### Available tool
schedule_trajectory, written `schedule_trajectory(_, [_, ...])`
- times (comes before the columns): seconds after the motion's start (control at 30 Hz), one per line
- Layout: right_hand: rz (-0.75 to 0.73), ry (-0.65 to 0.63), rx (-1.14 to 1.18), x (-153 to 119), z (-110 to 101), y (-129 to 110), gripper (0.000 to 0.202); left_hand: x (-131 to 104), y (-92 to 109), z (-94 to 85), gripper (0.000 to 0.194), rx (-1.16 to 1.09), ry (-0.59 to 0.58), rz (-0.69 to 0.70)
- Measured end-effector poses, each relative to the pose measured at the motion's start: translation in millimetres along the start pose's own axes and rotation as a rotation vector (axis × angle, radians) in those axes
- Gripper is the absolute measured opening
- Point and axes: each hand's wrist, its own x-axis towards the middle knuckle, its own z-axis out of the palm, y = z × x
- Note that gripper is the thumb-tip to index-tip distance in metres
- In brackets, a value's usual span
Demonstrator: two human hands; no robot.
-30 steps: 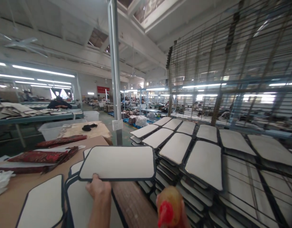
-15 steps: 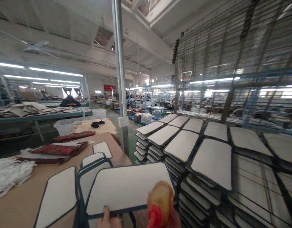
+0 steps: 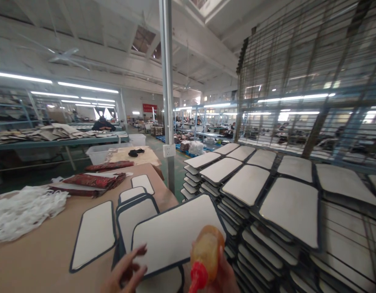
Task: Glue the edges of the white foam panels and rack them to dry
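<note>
My right hand [image 3: 226,270] is wrapped round an amber bottle [image 3: 206,246] with a red nozzle pointing down, at the bottom centre. Just left of it, my left hand [image 3: 126,270] has its fingers apart, above the lower left corner of a pale panel with dark edging [image 3: 175,232]. Whether its fingertips touch that panel I cannot tell. The panel lies tilted, partly over other dark-edged panels [image 3: 137,217]. Another pale panel [image 3: 94,236] lies apart on the brown table [image 3: 41,254].
Stacked dark-edged panels [image 3: 245,184] fill racks on the right, beside a raised wire grid [image 3: 276,85]. White straps [image 3: 25,211] and red patterned fabric [image 3: 91,182] lie left on the table. A metal post [image 3: 168,93] stands beyond. A person [image 3: 103,124] sits at a far table.
My left hand has come off the panel's lower edge and its fingers have spread. The panel is tilted more, its right end higher. The camera view has turned left.
</note>
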Motion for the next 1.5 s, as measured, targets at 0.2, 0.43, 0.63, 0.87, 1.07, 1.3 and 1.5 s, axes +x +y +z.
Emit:
schedule_trajectory(0.2, [-0.024, 0.022, -0.013, -5.0, 24.3, 3.6, 0.048, 101.6, 85.0, -3.2, 0.056, 0.191, -0.096, 0.372])
schedule_trajectory(0.43, [-0.096, 0.088, 0.152, -2.6, 42.9, -2.6, 0.041, 129.0, 90.4, 20.3, 0.032, 0.145, -0.323, 0.352])
schedule_trajectory(0.63, [-0.214, 0.236, 0.147, -24.2, 40.0, -18.4, 0.041, 138.5, 89.6, -17.4, 0.053, 0.107, -0.155, 0.269])
schedule_trajectory(0.87, [-0.628, 0.336, -0.187, -26.8, 95.7, -99.9, 0.041, 121.3, 86.2, -52.8, 0.058, -0.041, -0.326, 0.210])
schedule_trajectory(1.07, [-0.840, 0.275, -0.485, -17.5, 109.9, -136.3, 0.045, 90.0, 95.4, -50.4, 0.047, -0.149, -0.473, 0.131])
schedule_trajectory(1.3, [-0.855, 0.212, -0.630, -18.5, 110.9, -149.1, 0.047, 70.5, 114.0, -49.2, 0.043, -0.276, -0.529, 0.073])
schedule_trajectory(1.5, [-0.815, 0.190, -0.678, -23.6, 114.2, -152.5, 0.047, 77.0, 115.4, -53.1, 0.045, -0.263, -0.685, 0.094])
